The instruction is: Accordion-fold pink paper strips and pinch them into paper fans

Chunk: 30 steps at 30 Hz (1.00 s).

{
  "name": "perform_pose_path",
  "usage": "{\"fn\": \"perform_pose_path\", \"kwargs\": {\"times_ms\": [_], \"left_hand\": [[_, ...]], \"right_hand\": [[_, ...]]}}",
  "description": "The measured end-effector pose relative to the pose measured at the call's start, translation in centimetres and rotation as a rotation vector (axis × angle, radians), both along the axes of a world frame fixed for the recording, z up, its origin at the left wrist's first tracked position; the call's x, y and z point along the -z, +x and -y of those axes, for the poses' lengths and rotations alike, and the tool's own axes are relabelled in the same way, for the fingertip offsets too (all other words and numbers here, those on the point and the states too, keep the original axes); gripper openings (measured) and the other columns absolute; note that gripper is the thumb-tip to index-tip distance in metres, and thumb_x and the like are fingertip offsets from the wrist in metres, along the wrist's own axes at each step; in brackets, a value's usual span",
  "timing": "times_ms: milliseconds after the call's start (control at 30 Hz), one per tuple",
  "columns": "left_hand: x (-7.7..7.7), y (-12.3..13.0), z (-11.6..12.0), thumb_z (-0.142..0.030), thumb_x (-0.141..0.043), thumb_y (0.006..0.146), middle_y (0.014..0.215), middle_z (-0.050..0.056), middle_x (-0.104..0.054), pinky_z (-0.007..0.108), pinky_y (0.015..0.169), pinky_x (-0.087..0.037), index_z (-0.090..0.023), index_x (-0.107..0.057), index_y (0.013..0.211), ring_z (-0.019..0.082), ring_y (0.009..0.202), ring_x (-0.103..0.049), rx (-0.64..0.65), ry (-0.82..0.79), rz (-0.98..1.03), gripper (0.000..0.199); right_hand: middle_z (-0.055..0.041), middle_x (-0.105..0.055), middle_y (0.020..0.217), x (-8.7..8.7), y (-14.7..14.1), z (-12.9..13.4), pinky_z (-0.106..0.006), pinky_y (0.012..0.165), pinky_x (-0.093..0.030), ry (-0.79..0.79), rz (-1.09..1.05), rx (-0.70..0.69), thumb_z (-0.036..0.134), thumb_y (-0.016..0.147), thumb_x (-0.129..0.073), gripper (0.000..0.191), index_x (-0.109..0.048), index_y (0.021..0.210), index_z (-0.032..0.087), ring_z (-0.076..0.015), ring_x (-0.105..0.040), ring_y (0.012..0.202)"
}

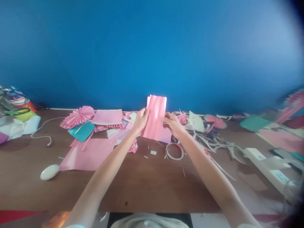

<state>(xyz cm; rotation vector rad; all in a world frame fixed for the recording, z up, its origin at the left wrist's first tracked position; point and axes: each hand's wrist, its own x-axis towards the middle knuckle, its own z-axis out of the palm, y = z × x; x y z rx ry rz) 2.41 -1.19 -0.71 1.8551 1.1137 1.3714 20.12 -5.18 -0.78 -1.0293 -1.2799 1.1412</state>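
A glossy pink sheet of paper (pixel 155 118) stands upright between my hands, lightly creased along its length, with a white edge showing at its top. My left hand (pixel 142 119) grips its left side, thumb in front. At its right side, my right hand (pixel 174 123) pinches the edge between thumb and fingers. Just below lie a roll of tape (pixel 174 151) and small paper scraps (pixel 153 152) on the brown table (pixel 142 186).
On the left are a pink paper fan (pixel 80 116), a teal paper piece (pixel 82 131), a flat pink sheet (pixel 92 155) and a white mouse (pixel 49 172). Tangled paper strips (pixel 211 141) and a white power strip (pixel 268 167) lie right. A blue wall (pixel 142 47) rises behind.
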Motion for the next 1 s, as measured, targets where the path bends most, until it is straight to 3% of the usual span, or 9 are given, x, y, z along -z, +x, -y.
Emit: {"fn": "perform_pose_path", "kwargs": {"times_ms": [133,300,467,733,867,1000], "left_hand": [[-0.1,-0.2,-0.2,-0.058,-0.040,0.094,0.060,-0.002,-0.031,0.028,0.054,-0.023,-0.020,-0.031,0.065,0.013,0.057,-0.034,0.033,0.005,-0.032,0.049],[-0.1,0.0,0.0,-0.059,-0.040,0.094,0.061,-0.002,-0.029,0.028,0.054,-0.021,-0.020,-0.030,0.066,0.012,0.056,-0.031,0.049,-0.023,-0.007,0.049],[0.2,0.0,-0.3,-0.055,-0.037,0.096,0.063,-0.001,-0.037,0.028,0.056,-0.027,-0.020,-0.035,0.069,0.013,0.059,-0.039,0.038,0.024,-0.051,0.045],[0.9,0.4,-0.7,-0.044,-0.035,0.100,0.064,0.000,-0.045,0.028,0.057,-0.031,-0.020,-0.038,0.070,0.015,0.061,-0.045,0.010,0.064,-0.126,0.038],[1.4,0.4,-0.8,-0.040,-0.035,0.100,0.065,0.000,-0.046,0.028,0.057,-0.032,-0.020,-0.041,0.072,0.015,0.060,-0.045,-0.004,0.047,-0.130,0.035],[1.8,0.6,-0.4,-0.036,-0.051,0.093,0.086,0.004,-0.059,0.028,0.065,-0.040,-0.019,-0.051,0.100,0.017,0.075,-0.056,-0.090,0.054,-0.033,0.019]], "right_hand": [[-0.0040,-0.064,0.092,0.1,0.2,-0.1,-0.020,0.050,-0.043,-0.027,0.001,-0.010,0.029,0.070,-0.064,0.023,-0.060,0.091,0.020,-0.0122,-0.056,0.071],[-0.0022,-0.065,0.087,0.1,0.2,-0.1,-0.022,0.051,-0.043,-0.021,0.000,0.013,0.024,0.067,-0.064,0.023,-0.059,0.089,0.020,-0.0125,-0.056,0.069],[-0.0019,-0.066,0.088,-0.5,-0.1,0.2,-0.022,0.050,-0.039,-0.036,-0.010,-0.068,0.021,0.067,-0.062,0.028,-0.064,0.095,0.021,-0.0116,-0.053,0.067],[0.0004,-0.059,0.072,-0.8,-0.5,0.7,-0.024,0.050,-0.035,-0.122,-0.033,-0.067,0.019,0.062,-0.065,0.011,-0.061,0.073,0.019,-0.0105,-0.048,0.061],[0.0024,-0.057,0.074,-0.2,-0.3,0.3,-0.025,0.054,-0.038,-0.021,0.002,-0.031,0.021,0.064,-0.064,0.016,-0.058,0.079,0.020,-0.0109,-0.050,0.062],[0.0039,-0.051,0.071,0.0,-0.4,0.4,-0.026,0.056,-0.040,0.272,0.223,0.232,0.018,0.068,-0.062,0.012,-0.052,0.075,0.021,-0.0113,-0.048,0.062]]}}
